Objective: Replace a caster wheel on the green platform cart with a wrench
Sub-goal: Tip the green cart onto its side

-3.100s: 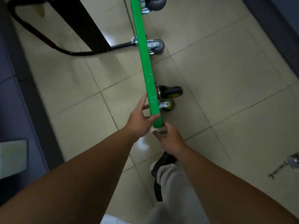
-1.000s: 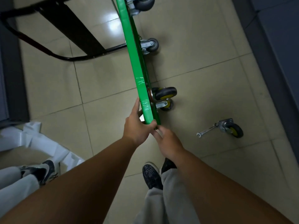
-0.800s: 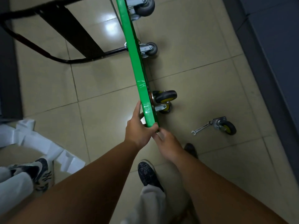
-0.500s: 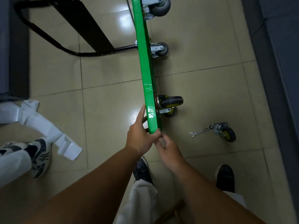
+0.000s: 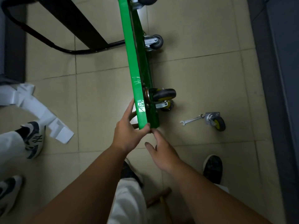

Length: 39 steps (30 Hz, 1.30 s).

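Cart (image 5: 131,50), glossy green, stands on edge; left hand (image 5: 127,135) fingers clamp its corner, right hand (image 5: 163,153) fingers apart.

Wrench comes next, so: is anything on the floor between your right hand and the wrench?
Nothing visible. Only bare tile lies between the right hand and the wrench, which lies right of the near corner of the green cart, its far end at the loose caster. The left hand grips the cart's edge.
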### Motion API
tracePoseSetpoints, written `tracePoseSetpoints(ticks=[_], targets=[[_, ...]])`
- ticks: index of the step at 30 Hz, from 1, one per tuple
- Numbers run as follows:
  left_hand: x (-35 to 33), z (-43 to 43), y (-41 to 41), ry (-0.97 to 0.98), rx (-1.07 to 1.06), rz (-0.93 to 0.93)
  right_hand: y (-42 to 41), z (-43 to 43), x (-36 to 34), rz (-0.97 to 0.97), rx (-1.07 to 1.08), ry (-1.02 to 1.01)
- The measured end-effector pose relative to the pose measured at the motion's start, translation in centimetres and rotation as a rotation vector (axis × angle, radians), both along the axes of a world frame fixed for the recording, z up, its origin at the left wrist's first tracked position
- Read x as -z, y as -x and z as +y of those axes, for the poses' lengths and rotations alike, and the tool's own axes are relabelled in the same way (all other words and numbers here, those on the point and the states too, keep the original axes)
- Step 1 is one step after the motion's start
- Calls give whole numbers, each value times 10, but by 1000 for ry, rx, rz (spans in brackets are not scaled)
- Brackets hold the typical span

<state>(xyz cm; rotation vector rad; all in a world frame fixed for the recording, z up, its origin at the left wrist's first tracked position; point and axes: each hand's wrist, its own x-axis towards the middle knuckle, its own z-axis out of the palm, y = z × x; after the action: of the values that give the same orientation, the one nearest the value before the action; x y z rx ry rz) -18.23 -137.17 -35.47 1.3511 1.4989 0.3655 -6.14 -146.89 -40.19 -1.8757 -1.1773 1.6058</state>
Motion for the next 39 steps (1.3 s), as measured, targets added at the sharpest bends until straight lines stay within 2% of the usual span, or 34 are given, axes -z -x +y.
tracePoseSetpoints(ticks=[5,11,18,22,23,28,35,39], targets=[[10,-9,0,-108,-25,32,0,-4,10,-74,6,-62],[18,-22,0,-262,23,135,19,-10,30,-79,135,-203],[47,-24,-2,-343,-36,-79,6,-6,65,-109,71,-412],[64,-25,-2,-403,16,-164,-2,-2,80,-350,29,-657],[67,-25,-2,-430,24,-174,-1,0,86,-360,46,-729],[79,-14,5,-540,82,-187,2,11,107,-228,89,-904],[92,-9,9,-653,107,-203,-5,20,123,-204,96,-1109],[91,-6,10,-674,128,-207,-4,23,129,-156,93,-1133]])
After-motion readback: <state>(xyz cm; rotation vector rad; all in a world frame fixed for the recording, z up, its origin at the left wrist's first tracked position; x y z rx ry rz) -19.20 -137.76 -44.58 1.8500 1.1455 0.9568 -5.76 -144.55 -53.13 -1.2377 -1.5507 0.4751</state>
